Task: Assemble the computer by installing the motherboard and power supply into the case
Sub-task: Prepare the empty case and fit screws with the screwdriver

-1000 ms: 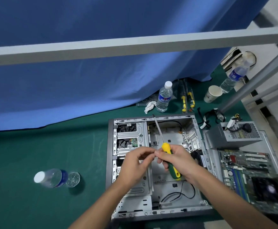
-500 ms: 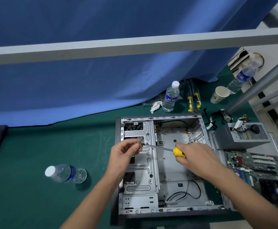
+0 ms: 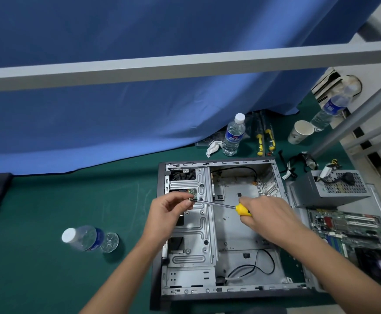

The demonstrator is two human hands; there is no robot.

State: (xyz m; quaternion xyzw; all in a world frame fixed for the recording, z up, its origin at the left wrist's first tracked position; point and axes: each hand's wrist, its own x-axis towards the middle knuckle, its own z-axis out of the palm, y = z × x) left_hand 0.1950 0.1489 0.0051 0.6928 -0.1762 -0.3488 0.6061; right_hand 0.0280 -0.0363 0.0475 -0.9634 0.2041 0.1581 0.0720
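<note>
An open grey computer case lies flat on the green mat, its board bay bare. My right hand grips the yellow handle of a screwdriver, whose shaft points left. My left hand pinches a small screw at the shaft's tip, above the drive cage. The power supply sits outside the case to the right. Just in front of the power supply lies the motherboard on a metal side panel.
A water bottle lies on the mat left of the case. At the back stand another bottle, a crumpled tissue, two yellow-handled tools, a paper cup and loose cables. A grey frame bar crosses overhead.
The screwdriver swung from pointing away to lying sideways with its tip at my left fingers. Both hands moved apart, and the camera view shifted slightly.
</note>
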